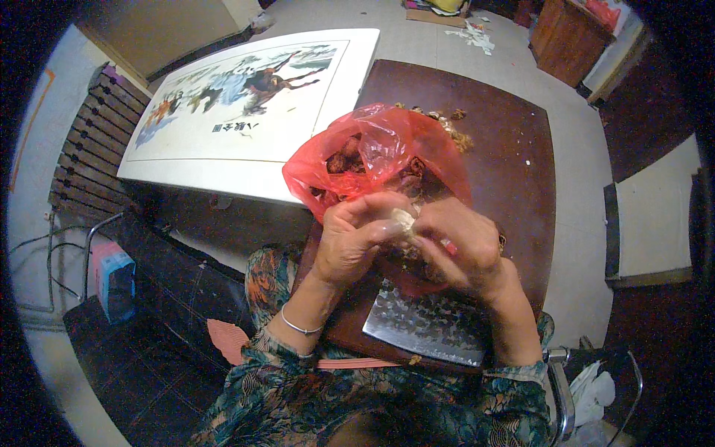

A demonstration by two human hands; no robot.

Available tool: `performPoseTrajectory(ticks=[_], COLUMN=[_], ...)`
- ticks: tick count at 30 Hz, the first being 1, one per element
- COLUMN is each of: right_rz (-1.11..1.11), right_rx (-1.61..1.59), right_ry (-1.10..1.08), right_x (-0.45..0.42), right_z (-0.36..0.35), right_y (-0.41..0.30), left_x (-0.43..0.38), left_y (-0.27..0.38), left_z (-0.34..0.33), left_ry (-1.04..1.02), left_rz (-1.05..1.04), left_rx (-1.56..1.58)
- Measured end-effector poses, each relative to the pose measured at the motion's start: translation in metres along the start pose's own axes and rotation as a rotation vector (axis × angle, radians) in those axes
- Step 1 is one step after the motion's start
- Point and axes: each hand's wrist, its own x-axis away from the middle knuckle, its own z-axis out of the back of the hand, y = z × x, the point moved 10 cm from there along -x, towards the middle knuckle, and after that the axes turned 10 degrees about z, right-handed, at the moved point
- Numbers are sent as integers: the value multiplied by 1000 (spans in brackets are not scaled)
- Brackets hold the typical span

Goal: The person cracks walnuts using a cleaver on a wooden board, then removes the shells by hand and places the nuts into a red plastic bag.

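Note:
Both hands meet over a brown tabletop (514,184), at the near side of an open red plastic bag (385,125). A small whitish piece (403,220) is pinched between thumb and fingers of my left hand (349,237). My right hand (463,240), slightly blurred, grips the same piece from the other side. Something small and red shows at its fingers; what it is I cannot tell. Dark brown, wrinkled dried pieces (346,156) fill the bag. Below my hands lies a broad cleaver blade (427,324) with a mottled face; its handle is hidden.
Brown and pale scraps (455,131) lie beyond the bag. A white table (223,179) with a painted horse picture adjoins at left. Beside me are a black seat (128,357), a blue-and-pink pack (114,282) and a metal chair frame (561,396). Paper scraps (475,39) litter the floor.

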Motion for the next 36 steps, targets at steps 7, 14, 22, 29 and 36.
performPoseTrajectory(ticks=[7,14,22,29,36], right_rz=[21,-42,-25,-383,-513], right_rx=[12,-7,-18,-87,-154], right_ry=[-3,25,13,15,-25], right_x=[2,2,5,18,31], right_z=[-2,-6,-5,-3,-7], right_y=[-1,2,5,31,45], left_x=[-1,1,-3,6,12], left_y=[-9,-4,-7,14,21], left_z=[4,5,7,-4,-22], left_ry=[30,1,23,43,-15], left_rz=[105,54,-1,-205,-385], left_rx=[-40,-54,-134,-260,-524])
